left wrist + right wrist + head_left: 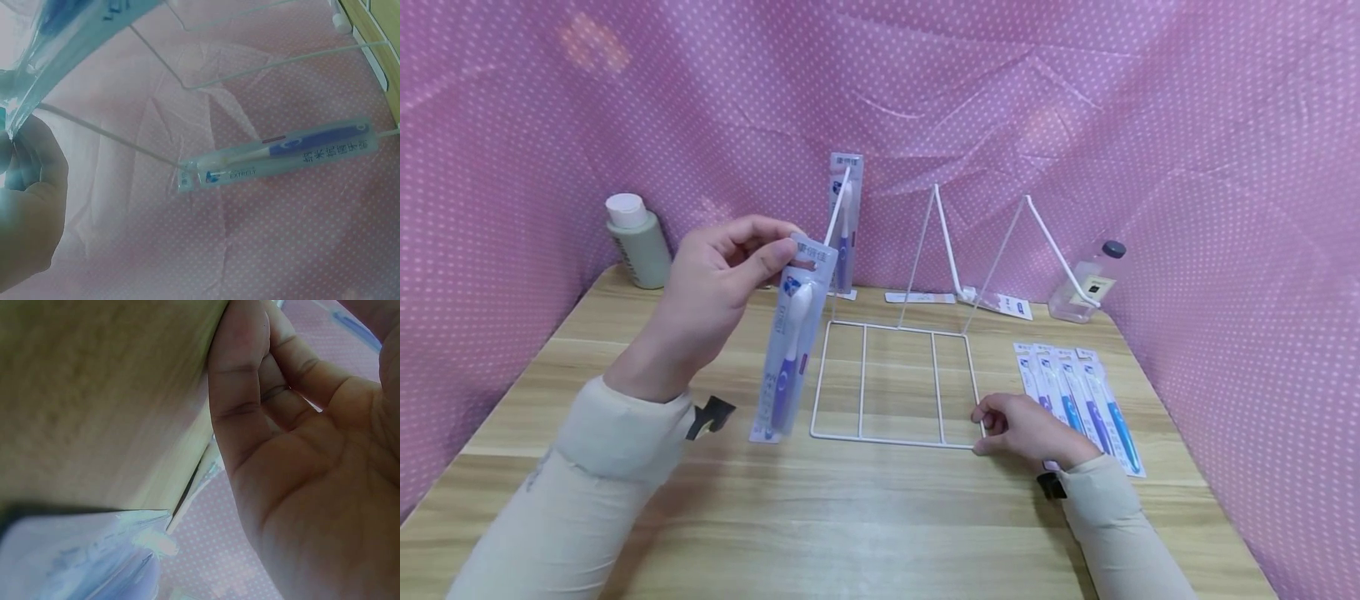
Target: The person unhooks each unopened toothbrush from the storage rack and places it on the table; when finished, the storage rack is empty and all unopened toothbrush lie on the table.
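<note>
My left hand (pixel 718 287) pinches the top of a packaged toothbrush (pixel 793 342) with a purple and white handle. That package hangs in the air, its top close to the front tip of the left prong of a white wire rack (pixel 901 442); whether the prong passes through the package's hole I cannot tell. Another packaged purple toothbrush (pixel 325 140) hangs farther back on the same prong. At the rack base's front right corner, my right hand (pixel 1026 429) grips the wire between thumb and fingers. The middle and right prongs hold no toothbrush.
Several packaged toothbrushes (pixel 1093 400) lie on the wooden table (pixel 880 525) at the right, partly behind my right hand. A green bottle (pixel 643 246) with a white cap stands back left. A clear bottle (pixel 1082 287) with a black cap stands back right. Pink dotted cloth encloses the table.
</note>
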Demonstrator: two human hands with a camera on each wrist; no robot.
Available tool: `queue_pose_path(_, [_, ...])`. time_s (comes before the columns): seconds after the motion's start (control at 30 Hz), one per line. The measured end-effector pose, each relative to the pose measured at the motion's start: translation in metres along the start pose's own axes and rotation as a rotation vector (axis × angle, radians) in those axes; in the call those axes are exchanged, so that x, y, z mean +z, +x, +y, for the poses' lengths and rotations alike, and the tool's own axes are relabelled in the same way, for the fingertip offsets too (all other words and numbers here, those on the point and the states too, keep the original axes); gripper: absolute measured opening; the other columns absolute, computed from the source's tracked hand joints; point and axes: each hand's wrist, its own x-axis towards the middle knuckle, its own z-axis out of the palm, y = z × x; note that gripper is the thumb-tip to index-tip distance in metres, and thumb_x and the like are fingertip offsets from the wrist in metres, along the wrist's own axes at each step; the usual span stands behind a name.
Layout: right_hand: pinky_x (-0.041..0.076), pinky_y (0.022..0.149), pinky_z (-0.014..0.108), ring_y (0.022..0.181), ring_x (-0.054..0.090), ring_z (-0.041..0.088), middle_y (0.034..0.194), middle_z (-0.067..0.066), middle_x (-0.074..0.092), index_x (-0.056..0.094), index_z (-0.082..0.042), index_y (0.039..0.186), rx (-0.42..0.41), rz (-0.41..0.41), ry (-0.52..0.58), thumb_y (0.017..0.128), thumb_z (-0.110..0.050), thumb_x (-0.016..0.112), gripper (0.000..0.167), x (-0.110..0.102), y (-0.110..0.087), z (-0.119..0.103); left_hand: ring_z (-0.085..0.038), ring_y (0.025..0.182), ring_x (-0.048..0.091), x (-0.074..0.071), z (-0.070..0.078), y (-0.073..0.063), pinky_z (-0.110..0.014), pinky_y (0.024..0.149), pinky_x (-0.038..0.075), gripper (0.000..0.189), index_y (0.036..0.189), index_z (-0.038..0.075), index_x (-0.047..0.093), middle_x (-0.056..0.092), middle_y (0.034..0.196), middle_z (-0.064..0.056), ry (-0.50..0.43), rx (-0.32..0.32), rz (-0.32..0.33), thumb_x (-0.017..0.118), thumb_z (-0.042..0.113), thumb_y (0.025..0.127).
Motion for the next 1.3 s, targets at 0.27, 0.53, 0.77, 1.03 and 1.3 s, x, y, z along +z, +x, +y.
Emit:
queue_pose_path(0.27, [0.049,0.074,0.027,0.083,0.058,0.014,0.090,-0.003,0.065,0.070,-0.013,0.107,0.018,-0.007,0.002,0.083,-0.028,0.091,0.035,0.000,0.000,-0.002,-0.012,0.087,0.066,-0.022,-0.004,0.005,-0.020,0.078,0.058,0.012,0.109,0.009,0.077,0.072,0.098,-0.002,-0.026,-0.005,0.076,0.073,0.015,0.100])
queue_pose_path(0.53, [0.050,0.074,0.027,0.084,0.058,0.014,0.091,-0.002,0.065,0.070,-0.013,0.107,0.020,-0.011,0.007,0.083,-0.028,0.091,0.035,0.000,0.000,0.000,-0.009,0.087,0.070,-0.061,-0.035,0.019,-0.020,0.075,0.058,0.018,0.113,0.010,0.075,0.073,0.100,0.002,-0.070,-0.113,0.164,0.074,0.020,0.099])
queue_pose_path(0.77, [0.050,0.075,0.026,0.084,0.058,0.013,0.091,-0.003,0.066,0.070,-0.014,0.107,0.032,-0.008,0.000,0.083,-0.029,0.091,0.034,0.000,0.001,0.000,-0.004,0.090,0.064,-0.077,-0.066,0.033,-0.019,0.073,0.057,0.033,0.129,0.011,0.068,0.068,0.098,0.016,0.239,-0.321,0.242,0.064,0.032,0.105])
queue_pose_path(1.03, [0.050,0.075,0.026,0.084,0.059,0.013,0.091,-0.003,0.066,0.070,-0.014,0.107,0.028,-0.005,-0.002,0.083,-0.029,0.091,0.034,-0.001,0.001,0.000,-0.008,0.100,0.060,-0.086,-0.115,0.045,-0.020,0.082,0.057,0.045,0.146,0.005,0.058,0.063,0.118,0.001,0.310,-0.510,0.233,0.053,0.033,0.111])
queue_pose_path(1.3, [0.051,0.075,0.027,0.084,0.059,0.013,0.092,-0.004,0.066,0.070,-0.015,0.107,0.043,-0.011,0.006,0.083,-0.028,0.091,0.034,-0.001,0.001,0.000,-0.018,0.106,0.056,-0.087,-0.166,0.049,-0.027,0.085,0.054,0.042,0.145,0.001,0.058,0.058,0.127,-0.011,0.387,-0.599,0.163,0.046,0.027,0.114])
